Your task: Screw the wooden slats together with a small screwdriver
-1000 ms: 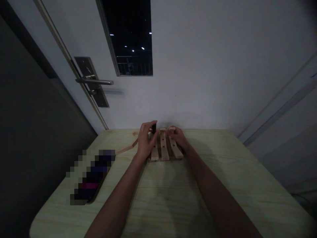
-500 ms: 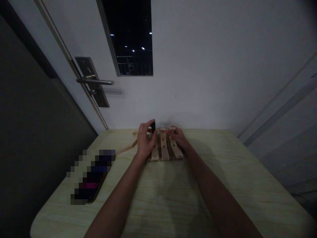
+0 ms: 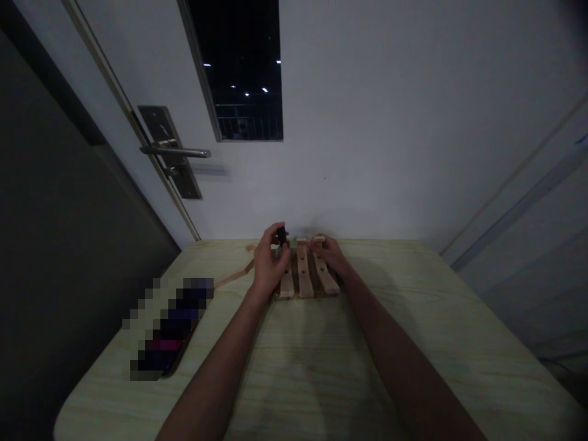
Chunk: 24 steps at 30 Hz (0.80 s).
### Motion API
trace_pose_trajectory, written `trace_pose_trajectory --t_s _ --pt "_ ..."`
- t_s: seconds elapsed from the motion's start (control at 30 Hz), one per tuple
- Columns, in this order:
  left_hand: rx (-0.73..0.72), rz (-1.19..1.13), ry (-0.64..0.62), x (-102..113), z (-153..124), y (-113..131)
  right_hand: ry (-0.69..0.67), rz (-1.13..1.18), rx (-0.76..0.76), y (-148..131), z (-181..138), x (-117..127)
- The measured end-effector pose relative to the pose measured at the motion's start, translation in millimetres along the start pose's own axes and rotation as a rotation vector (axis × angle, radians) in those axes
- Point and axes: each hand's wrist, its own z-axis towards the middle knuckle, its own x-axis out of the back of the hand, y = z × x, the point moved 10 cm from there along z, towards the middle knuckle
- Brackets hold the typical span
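My left hand (image 3: 270,260) is closed, with a small black block-like piece (image 3: 282,235) pinched between thumb and fingers. It is above the far end of the left wooden slat (image 3: 287,285), which it partly hides. A middle wooden slat (image 3: 304,275) with dark holes lies beside it. My right hand (image 3: 331,253) has its fingers closed around the far end of the right wooden slat (image 3: 327,280), which lies slanted. Something brownish and see-through shows under and between the slats; I cannot make out what it is.
A thin bent wooden strip (image 3: 233,278) lies left of my left hand. Nearer on the left is a dark phone-like device (image 3: 181,334), its screen blurred out. The pale table (image 3: 294,367) meets a white door (image 3: 367,153) with a metal handle (image 3: 184,152).
The black piece in my left hand has turned and sits slightly further left and lower. My right hand stays at the right slat.
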Motion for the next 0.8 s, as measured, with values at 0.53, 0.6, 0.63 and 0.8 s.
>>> trace_pose_trajectory --t_s 0.53,0.6,0.63,0.8 --pt "-0.079 0.085 0.062 6.8 2.2 9.3 0.009 -0.010 -0.001 -2.6 -1.8 0.4" --pt "-0.079 0.098 0.069 8.1 2.4 10.3 0.004 -0.005 -0.005 -2.0 -2.0 0.0" --pt "-0.074 0.101 0.068 8.3 2.5 10.2 0.001 -0.002 -0.006 -1.7 -2.1 -0.2" --pt "-0.038 0.087 0.050 7.6 1.9 7.3 -0.012 0.009 -0.012 -0.1 -1.9 -0.6"
